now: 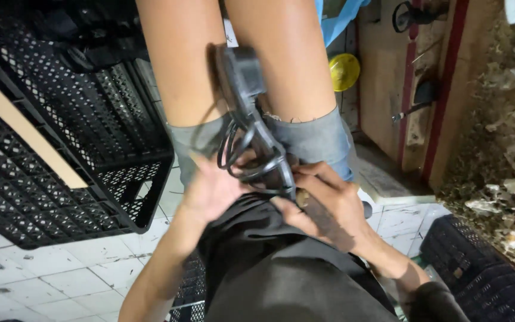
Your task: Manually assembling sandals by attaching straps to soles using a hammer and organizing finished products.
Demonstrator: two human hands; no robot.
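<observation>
L hand (213, 188) & R hand (323, 203) grip black cable loops (251, 152) by power adapter (239, 74).

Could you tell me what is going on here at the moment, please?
A seated person is working on a coil of black cord held over their lap. The left hand supports the loops from below, while the right hand grips a dark tool beside them. A dark plug block lies between the knees. A black plastic crate stands nearby on the tiled floor.

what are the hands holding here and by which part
Both the left hand and the right hand grip a dark grey corded tool by its coiled black cable.
</observation>
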